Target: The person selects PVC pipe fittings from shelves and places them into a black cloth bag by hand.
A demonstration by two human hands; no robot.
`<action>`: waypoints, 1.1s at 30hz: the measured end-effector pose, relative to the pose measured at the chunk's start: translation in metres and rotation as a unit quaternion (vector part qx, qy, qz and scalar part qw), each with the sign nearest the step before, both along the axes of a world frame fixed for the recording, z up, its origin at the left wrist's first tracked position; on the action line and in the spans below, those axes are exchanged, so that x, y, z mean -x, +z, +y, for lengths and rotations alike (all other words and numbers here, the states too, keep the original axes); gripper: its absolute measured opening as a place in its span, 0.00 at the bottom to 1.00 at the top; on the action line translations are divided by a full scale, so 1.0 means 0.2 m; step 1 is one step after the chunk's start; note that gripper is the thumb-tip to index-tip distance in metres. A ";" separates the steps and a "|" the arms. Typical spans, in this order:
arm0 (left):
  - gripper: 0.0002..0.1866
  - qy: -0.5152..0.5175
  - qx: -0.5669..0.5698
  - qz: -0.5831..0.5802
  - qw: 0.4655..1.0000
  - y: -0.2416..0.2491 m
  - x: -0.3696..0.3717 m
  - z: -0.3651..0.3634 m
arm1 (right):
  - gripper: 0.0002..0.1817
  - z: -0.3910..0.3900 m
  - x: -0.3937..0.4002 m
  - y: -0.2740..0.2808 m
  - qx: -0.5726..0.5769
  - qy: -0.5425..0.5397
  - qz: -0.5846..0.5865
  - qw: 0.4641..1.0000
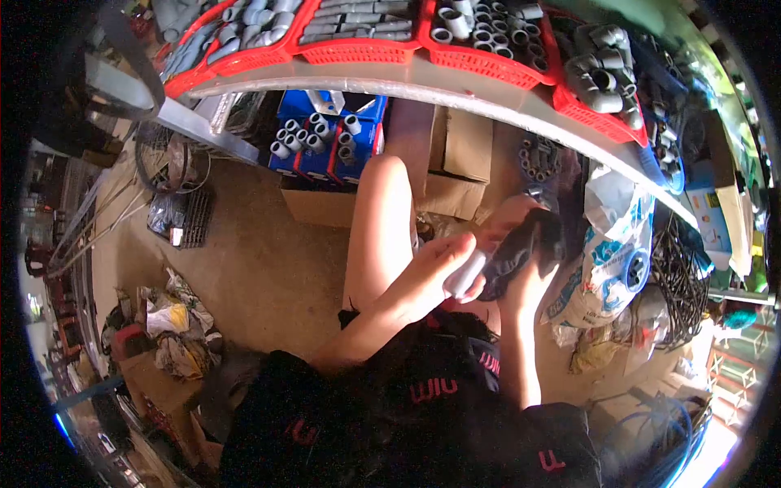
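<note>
My left hand (434, 275) is closed around a small whitish cylindrical piece (466, 275), with the thumb along its top. Right beside it, my right hand (533, 276) grips a dark, crumpled-looking object (525, 248) that resembles a black bag or cloth; its exact nature is unclear. The dark object covers most of the right fingers. Both hands are close together above my bent knees.
Red baskets (354, 53) of grey pipe fittings line the shelf (350, 84) ahead. Below are blue boxes (325, 165) with fittings and a cardboard box (460, 150). A white sack (598, 285) and black coiled hose (682, 285) lie right; crumpled wrappers (183, 325) lie left.
</note>
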State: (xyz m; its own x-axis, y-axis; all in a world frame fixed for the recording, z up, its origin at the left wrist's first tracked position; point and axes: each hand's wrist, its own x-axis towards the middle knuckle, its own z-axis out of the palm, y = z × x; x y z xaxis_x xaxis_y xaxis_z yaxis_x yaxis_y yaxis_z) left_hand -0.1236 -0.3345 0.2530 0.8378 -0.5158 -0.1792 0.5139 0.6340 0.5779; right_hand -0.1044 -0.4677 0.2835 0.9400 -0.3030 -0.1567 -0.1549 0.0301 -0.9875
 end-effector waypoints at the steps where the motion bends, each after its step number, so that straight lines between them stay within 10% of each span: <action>1: 0.24 0.036 -0.006 0.021 0.999 -0.01 0.00 -0.01 | 0.13 0.01 0.00 0.04 -0.062 -0.014 -0.047 0.997; 5: 0.21 0.097 0.049 0.107 0.988 -0.03 -0.02 -0.05 | 0.18 -0.02 0.04 0.01 0.155 0.134 -0.287 0.936; 8: 0.16 0.108 0.258 0.150 0.948 -0.13 0.00 -0.08 | 0.25 0.03 0.08 0.06 0.290 0.260 -0.251 0.886; 14: 0.32 -0.088 -0.120 0.038 0.988 -0.05 0.07 0.03 | 0.27 -0.06 0.01 -0.01 0.270 0.125 -0.184 0.937; 17: 0.30 0.071 0.086 0.156 0.981 -0.09 0.01 0.12 | 0.19 -0.22 -0.06 -0.16 0.164 0.005 -0.145 0.976; 20: 0.15 0.365 0.146 0.348 0.851 -0.10 -0.15 0.40 | 0.10 -0.34 -0.05 -0.17 0.145 -0.083 -0.166 0.972; 24: 0.04 0.470 -0.175 0.042 0.864 -0.79 -0.34 1.02 | 0.10 -0.56 -0.01 -0.28 0.204 -0.093 -0.108 0.969; 33: 0.24 0.507 -0.650 -0.049 0.564 -1.24 -0.60 1.36 | 0.16 -0.91 -0.04 -0.16 0.252 -0.202 -0.107 0.940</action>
State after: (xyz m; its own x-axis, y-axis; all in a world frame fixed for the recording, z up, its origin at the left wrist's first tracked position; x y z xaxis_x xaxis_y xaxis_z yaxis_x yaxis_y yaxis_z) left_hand -0.0035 -0.0633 0.0048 0.6228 0.7510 0.2194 0.1923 -0.4187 0.8875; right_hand -0.0959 -0.6487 0.2523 0.7258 -0.6272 0.2827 -0.0274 -0.4369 -0.8991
